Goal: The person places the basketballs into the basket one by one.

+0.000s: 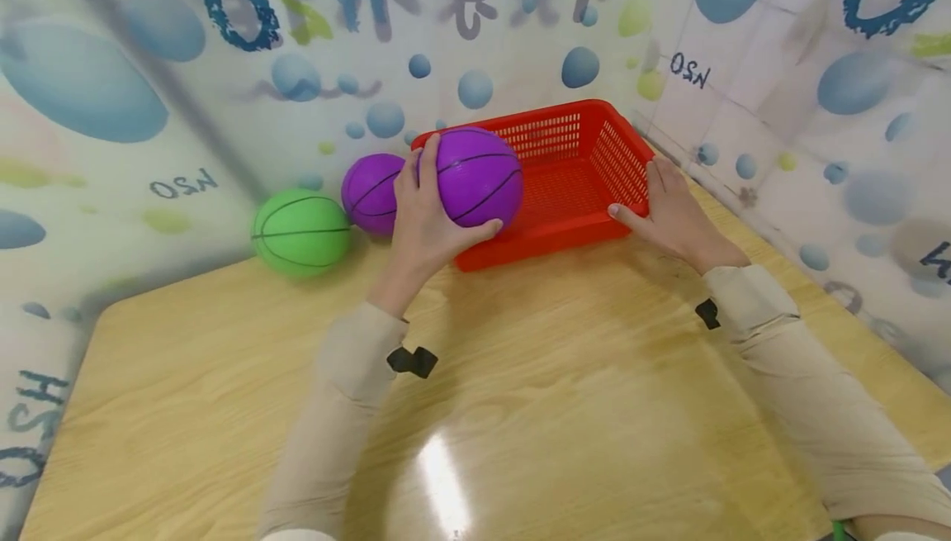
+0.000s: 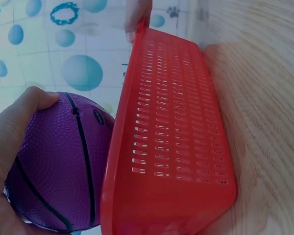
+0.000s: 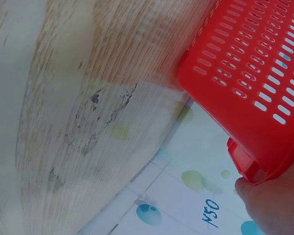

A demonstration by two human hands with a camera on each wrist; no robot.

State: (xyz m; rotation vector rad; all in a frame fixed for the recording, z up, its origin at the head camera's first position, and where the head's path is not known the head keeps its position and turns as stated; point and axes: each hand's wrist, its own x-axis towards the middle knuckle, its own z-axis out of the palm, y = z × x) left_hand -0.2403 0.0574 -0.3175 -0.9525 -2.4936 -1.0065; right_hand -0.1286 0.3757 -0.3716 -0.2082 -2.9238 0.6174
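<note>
Three balls, one basket, two hands

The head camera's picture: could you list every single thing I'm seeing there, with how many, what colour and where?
Held ball: one, purple, at the basket's left end
Other purple ball: one, purple, left of the held one, partly hidden
Green ball: one, green, on the table's far left
Basket: one, red, near the back wall
Table: one, light wood, underneath
Walls: two or more, whitish with blue and green spots, around the table
Wrist pieces: two, black, one by each cuff
Sleeves: two, beige, on both arms
Hands: two, bare; left on the held ball, right gripping the basket's right rim
</note>
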